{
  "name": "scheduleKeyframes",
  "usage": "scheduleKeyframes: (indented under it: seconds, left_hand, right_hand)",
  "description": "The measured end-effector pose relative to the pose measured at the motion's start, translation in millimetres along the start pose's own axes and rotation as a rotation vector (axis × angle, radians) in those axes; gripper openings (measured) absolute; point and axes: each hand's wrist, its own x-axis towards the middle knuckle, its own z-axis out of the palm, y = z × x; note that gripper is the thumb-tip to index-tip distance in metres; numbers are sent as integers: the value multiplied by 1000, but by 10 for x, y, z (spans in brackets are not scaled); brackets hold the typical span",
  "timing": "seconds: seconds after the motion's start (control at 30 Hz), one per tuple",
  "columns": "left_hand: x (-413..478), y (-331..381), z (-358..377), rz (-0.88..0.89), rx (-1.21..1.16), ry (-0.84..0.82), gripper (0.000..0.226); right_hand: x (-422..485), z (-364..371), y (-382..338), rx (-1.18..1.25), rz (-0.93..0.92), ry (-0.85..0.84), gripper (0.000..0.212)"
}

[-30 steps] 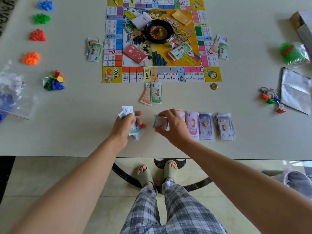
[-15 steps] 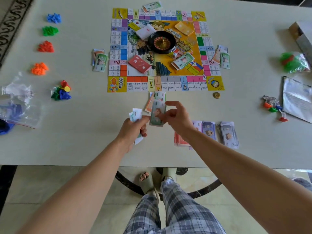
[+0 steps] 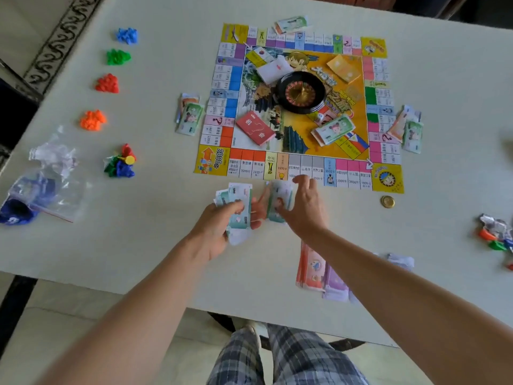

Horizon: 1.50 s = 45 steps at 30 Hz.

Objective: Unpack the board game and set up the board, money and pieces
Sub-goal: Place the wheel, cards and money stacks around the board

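Ok: zip bag (image 3: 59,201) w/ blue bits (image 3: 34,187), far left.

Surface: pale table (image 3: 138,245)
Middle: game board (image 3: 387,177)
Left: piece heaps (image 3: 108,83), plastic bags (image 3: 52,187)
Near edge: banknote stacks (image 3: 313,270)
Right: gold coin (image 3: 387,202)

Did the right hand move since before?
Yes. The right hand has gone forward, away from the pink and purple paper money stacks, up to the near edge of the colourful square game board.
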Motion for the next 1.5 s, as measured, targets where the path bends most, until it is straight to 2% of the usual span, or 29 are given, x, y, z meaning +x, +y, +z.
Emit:
scheduleKeyframes:
  seconds: [0.1,0.17,0.23,0.27,0.37,0.47,0.63,0.73,0.87,0.97,1.0,1.07,1.13,1.2,1.27,1.4,1.5]
  left_hand:
    - [156,80,38,0,54,26,22]
    - [210,136,59,22,31,-5,22]
    - [226,219,102,47,6,-24,19]
    - [231,268,109,53,-2,-18,17]
    - [273,472,51,77,-39,8,15]
    - [396,753,-167,120,1,16,25]
    - [749,1279,-755,160,-33,269,30]
    - [940,1611,-1101,232,17,326,30]
    - [1125,1943,-1304,249,-40,251,26]
    - [1278,2049,-1387,194,-44,188,11]
    - [1309,2063,-1400,183,-21,164,7]
    - [1382,2100,-1395,152,74,133,9]
    - [1451,2133,-1333,132,129,117,7]
    - [1512,2184,-1239,121,177,116,7]
    - [1583,2247,-1061,88,192,58,16]
    - [1679,2385,-666,42,236,-33,17]
    - [1805,2489,-353,35,287,-71,24]
  right_hand:
    - [169,-124,-114,198,-90,-23,40]
    - [286,-219,-246,332,-94,-189,34]
    - [401,-253,-383,319,-124,-349,31]
    - [447,-250,-452,302,-140,-361,27]
    - [621,-188,-647,396,-76,-310,16]
    - [868,-105,-924,476,4,-244,9]
    - [1345,74,-1467,491,57,-115,12]
    - [1623,288,-1756,444,86,-115,12]
    - [1909,603,-2057,239,83,-68,9]
    - [2030,770,-2142,75,101,-8,5]
    - [2046,802,-2134,30,96,-2,8]
    - [2077,823,-2121,-1,88,1,28]
    - [2108,755,-2125,65,41,22,38]
    - [2151,633,-2158,297,-1,-22,34]
    - [2217,457,-2150,551,13,-133,25]
    - [2415,185,-1985,582,15,-125,5]
    - [2574,-49,-1822,632,62,-142,13]
